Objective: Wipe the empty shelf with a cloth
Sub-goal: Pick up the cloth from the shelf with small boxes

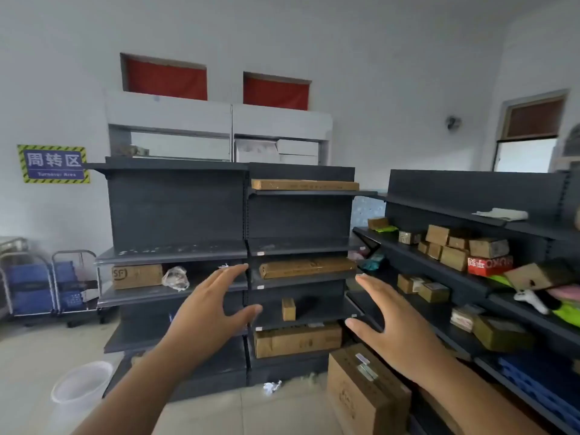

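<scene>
A dark shelving unit (232, 215) fills the middle, standing against a white wall, and a second dark unit (470, 233) runs off at an angle to its right. In the middle unit the upper left bay is bare: its empty shelf (171, 251) sits about halfway up, dusty with pale marks, above a lower shelf holding a box marked SF (136, 276) and a crumpled bag (175, 278). The right bay carries long flat boxes (306, 184), one on the top shelf and one lower down. The right unit is crowded with small cartons, a red box (489, 265) and a white cloth (502, 214) lying on its top shelf, well apart from both hands. A large carton (364, 394) stands on the floor at lower right; a white bucket (81, 387) stands at lower left. Both arms reach forward in front of the shelves. The left hand (208, 306) is spread, fingers wide, holding nothing; the right hand (398, 324) is likewise spread and bare, palms facing each other.
</scene>
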{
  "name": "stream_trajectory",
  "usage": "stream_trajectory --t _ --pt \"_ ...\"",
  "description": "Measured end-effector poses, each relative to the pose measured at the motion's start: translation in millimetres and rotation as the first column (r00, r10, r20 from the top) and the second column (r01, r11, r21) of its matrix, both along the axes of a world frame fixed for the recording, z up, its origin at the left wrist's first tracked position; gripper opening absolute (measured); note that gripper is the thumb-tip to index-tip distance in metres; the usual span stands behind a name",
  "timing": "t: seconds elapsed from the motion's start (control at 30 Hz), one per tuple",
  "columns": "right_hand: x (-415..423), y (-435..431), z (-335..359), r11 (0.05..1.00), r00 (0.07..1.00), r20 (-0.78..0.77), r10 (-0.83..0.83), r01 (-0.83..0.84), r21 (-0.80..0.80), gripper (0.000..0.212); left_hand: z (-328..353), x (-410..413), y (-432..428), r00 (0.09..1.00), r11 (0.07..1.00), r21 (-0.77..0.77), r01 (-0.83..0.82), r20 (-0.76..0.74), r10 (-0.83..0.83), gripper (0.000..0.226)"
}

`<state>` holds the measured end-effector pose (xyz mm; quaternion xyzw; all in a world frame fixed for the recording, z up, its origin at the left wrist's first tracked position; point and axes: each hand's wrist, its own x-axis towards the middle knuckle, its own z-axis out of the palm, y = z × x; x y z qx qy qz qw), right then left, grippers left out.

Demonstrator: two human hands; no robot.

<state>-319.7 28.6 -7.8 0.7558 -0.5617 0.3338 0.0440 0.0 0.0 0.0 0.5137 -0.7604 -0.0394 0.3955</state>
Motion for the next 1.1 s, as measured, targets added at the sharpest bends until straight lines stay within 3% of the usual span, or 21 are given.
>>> stream_trajectory --t 0.37,0.6,0.83,1.1 --pt "-132 -100 -7 0.988 0.984 0.112 -0.138 0.144 -0.047 0.070 21 -133 -137 0.987 0.987 -0.043 0.153 0.063 -0.151 0.072" --pt "-184 -159 -21 0.980 0.976 0.094 -0.195 0.197 -0.011 0.065 4 -199 -223 0.970 0.973 0.012 0.229 0.081 -0.229 0.065" --pt "-238 -234 -49 0.929 0.931 0.003 -0.366 0.365 0.058 0.068 -32 -258 -336 0.948 0.960 0.017 0.280 0.153 -0.279 0.062" --pt "-288 -345 -44 0.810 0.804 -0.120 -0.582 0.587 0.005 0.070 -38 -326 -504 0.905 0.927 -0.063 0.371 0.247 -0.346 0.063"
